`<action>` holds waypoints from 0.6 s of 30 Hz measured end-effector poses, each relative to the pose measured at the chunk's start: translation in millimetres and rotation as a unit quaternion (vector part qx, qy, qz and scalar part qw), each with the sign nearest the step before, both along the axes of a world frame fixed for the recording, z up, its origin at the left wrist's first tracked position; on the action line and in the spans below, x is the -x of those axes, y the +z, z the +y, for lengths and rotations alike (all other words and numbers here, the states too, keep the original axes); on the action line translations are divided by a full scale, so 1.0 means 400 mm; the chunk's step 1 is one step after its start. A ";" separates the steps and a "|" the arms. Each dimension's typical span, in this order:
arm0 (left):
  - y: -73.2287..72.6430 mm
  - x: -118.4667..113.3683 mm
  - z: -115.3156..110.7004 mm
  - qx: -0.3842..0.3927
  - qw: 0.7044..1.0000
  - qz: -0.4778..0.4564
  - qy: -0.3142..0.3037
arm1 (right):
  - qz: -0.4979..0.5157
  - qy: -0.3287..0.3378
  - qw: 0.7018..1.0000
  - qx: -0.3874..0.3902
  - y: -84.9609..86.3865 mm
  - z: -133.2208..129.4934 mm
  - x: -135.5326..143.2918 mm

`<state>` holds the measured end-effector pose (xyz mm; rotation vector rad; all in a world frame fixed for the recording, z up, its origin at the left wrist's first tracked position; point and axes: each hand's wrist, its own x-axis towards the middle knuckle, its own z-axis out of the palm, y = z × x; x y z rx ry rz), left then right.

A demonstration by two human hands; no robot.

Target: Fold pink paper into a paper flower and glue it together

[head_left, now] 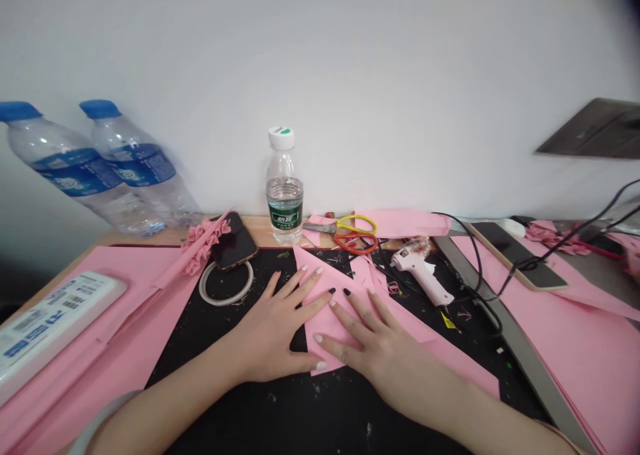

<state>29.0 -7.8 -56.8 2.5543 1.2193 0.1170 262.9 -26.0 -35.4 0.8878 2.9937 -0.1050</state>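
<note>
A folded sheet of pink paper (440, 358) lies on the black work surface (280, 415), tapering to a point at its far left. My left hand (270, 331) rests flat with fingers spread, its fingertips and thumb tip on the paper's left edge. Beside it, my right hand (373, 345) presses flat on the middle of the sheet, fingers stretched out. The index fingertips of both hands are close together. Neither hand grips anything. My palms and fingers hide part of the paper.
Behind the hands are scissors (357, 233) and a water bottle (285, 195). A glue gun (423, 271) with black cables lies right of them. Left are a white ring (203, 285), a phone (235, 241) and a white box (50, 328). Another phone (517, 255) lies right.
</note>
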 end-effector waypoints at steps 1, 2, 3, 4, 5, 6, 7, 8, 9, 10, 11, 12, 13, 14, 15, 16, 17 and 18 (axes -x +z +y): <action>0.001 0.000 0.000 0.001 1.000 0.002 0.000 | 0.001 -0.002 1.000 0.024 0.011 0.001 0.000; 0.002 0.001 0.000 0.002 1.000 0.003 0.000 | 0.003 -0.004 0.999 0.048 0.021 0.003 -0.001; 0.004 0.001 0.001 0.004 1.000 0.004 -0.001 | 0.008 -0.010 0.998 0.069 0.031 0.006 -0.001; 0.005 0.001 0.001 0.005 1.000 0.005 -0.001 | 0.014 -0.023 0.996 0.081 0.038 0.011 0.000; 0.006 0.001 0.002 0.006 1.000 0.006 0.000 | 0.021 -0.035 0.995 0.086 0.041 0.018 0.002; 0.007 0.001 0.003 0.008 1.000 0.008 0.000 | 0.028 -0.047 0.995 0.085 0.041 0.025 0.004; 0.008 0.000 0.003 0.009 1.000 0.010 0.000 | 0.035 -0.054 0.995 0.080 0.037 0.033 0.006; 0.009 0.000 0.004 0.010 1.000 0.013 -0.002 | 0.040 -0.053 0.995 0.075 0.031 0.040 0.008; 0.009 0.000 0.004 0.012 1.000 0.015 -0.004 | 0.047 -0.051 0.995 0.070 0.022 0.047 0.009; 0.009 0.000 0.005 0.013 1.000 0.018 -0.007 | 0.056 -0.048 0.995 0.065 0.012 0.052 0.010; 0.009 0.000 0.005 0.013 1.000 0.020 -0.008 | 0.070 -0.050 0.995 0.059 0.003 0.056 0.010; 0.009 0.000 0.005 0.013 1.000 0.022 -0.009 | 0.090 -0.063 0.993 0.051 -0.006 0.060 0.009; 0.008 0.000 0.005 0.012 1.000 0.023 -0.007 | 0.114 -0.088 0.989 0.046 -0.012 0.063 0.008; 0.007 0.001 0.004 0.012 1.000 0.024 -0.006 | 0.139 -0.123 0.982 0.042 -0.016 0.067 0.006; 0.006 0.001 0.004 0.011 1.000 0.024 -0.005 | 0.161 -0.165 0.972 0.041 -0.017 0.073 0.004; 0.005 0.002 0.004 0.011 1.000 0.025 -0.004 | 0.181 -0.207 0.960 0.046 -0.015 0.081 0.003; 0.004 0.003 0.004 0.009 1.000 0.025 -0.004 | 0.193 -0.247 0.948 0.058 -0.011 0.091 0.003; 0.003 0.003 0.004 0.008 1.000 0.026 -0.006 | 0.197 -0.277 0.937 0.081 -0.004 0.104 0.003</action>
